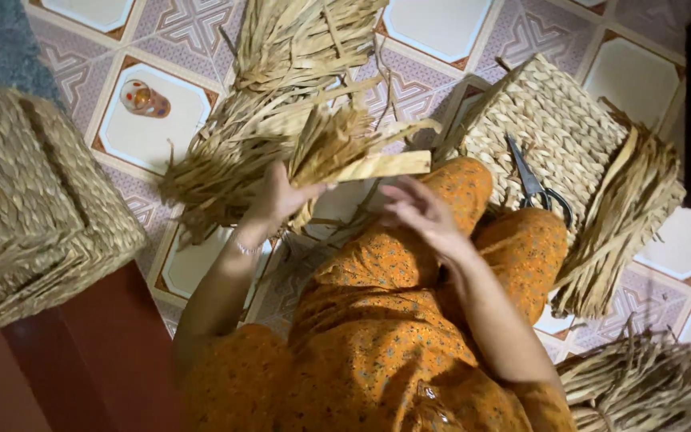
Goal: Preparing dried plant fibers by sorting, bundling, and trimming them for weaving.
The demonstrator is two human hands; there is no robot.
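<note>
Head view — a patterned tiled floor (145,132) strewn with dried straw. The left hand (277,196) has its grip clamped on a bundle of dried leaf strips (337,148) held above the lap; the right hand (421,216) hovers just beside, fingers spread. Scissors (533,184) lie on a woven mat (557,120); a woven basket (29,208) stands at the left edge.

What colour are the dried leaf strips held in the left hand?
Pale straw-tan, golden beige. The bundle of dried leaf strips in the left hand shows best in the head view.
</note>
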